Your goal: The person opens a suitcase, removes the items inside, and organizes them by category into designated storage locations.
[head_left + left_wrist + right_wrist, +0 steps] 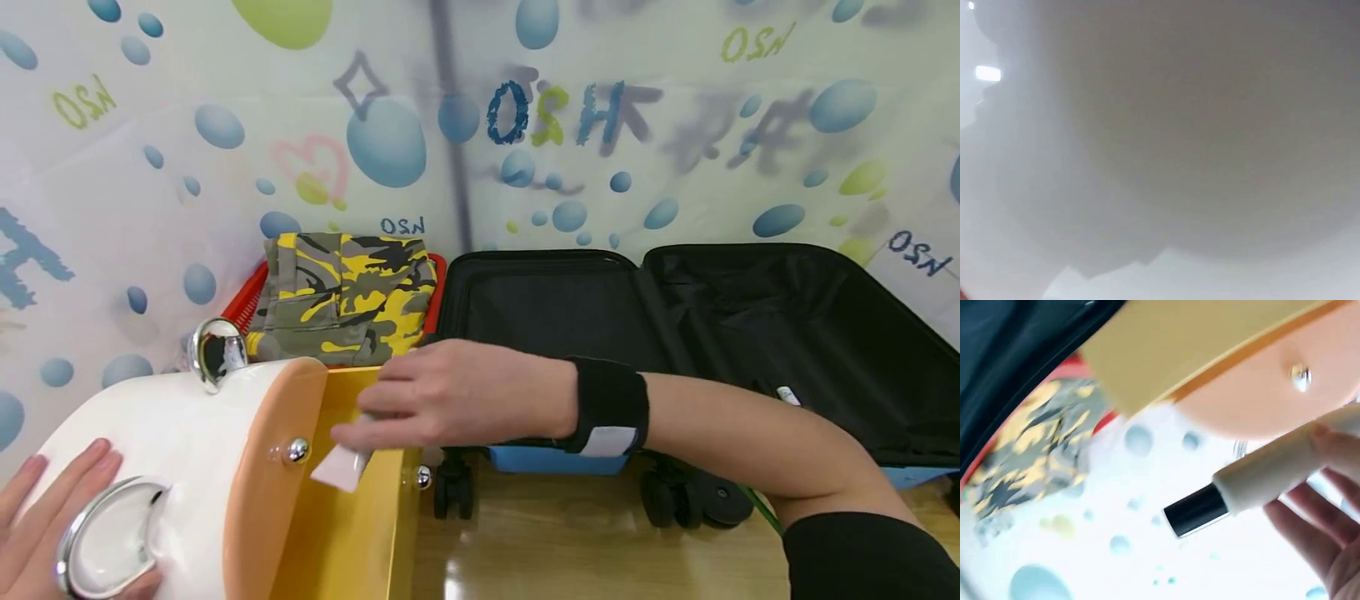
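Note:
My right hand (442,396) grips a pale squeeze tube (341,467). In the right wrist view the tube (1272,469) shows a black cap with a clear rim, and the fingers curl round its body. The hand is above the yellow drawer (337,517) of a white rounded box (202,417) with a peach side panel (262,467). My left hand (56,508) rests with fingers spread on the box's white top, beside a chrome ring (67,558). A blurred pale surface fills the left wrist view.
Behind the box, folded camouflage trousers (337,292) lie in a red basket (251,296). At right, an open suitcase with a black lining (787,333) stands on wheels (453,487) over the wooden floor (540,533). A printed curtain (675,192) hangs behind.

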### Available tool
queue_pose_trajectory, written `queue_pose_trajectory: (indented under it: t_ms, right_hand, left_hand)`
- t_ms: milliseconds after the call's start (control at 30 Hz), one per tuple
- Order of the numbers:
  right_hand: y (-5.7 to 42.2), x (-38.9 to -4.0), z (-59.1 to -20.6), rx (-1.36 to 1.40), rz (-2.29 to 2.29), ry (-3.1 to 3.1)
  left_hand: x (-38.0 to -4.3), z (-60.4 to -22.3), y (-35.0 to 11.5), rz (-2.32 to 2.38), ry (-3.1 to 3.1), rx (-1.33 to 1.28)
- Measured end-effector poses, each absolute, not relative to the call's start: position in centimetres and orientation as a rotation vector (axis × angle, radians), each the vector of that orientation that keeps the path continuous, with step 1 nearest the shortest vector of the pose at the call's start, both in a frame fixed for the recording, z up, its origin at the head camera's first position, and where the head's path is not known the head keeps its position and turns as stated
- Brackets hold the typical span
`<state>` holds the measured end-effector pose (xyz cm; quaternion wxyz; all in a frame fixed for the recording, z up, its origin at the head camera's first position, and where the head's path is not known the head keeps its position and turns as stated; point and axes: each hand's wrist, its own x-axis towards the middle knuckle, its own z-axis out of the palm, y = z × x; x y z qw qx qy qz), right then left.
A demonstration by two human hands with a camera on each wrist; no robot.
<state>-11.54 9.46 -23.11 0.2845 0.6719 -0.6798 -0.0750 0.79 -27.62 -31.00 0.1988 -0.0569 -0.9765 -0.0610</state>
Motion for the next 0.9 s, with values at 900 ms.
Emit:
queue_pose_trajectory:
  t_ms: [900]
  right_hand:
    - [-0.3, -12.2, -26.7, 2.344, -0.245, -2.487]
  left_hand:
    - [0.4, -31.2, -27.6, -0.197, -2.632, -0.23]
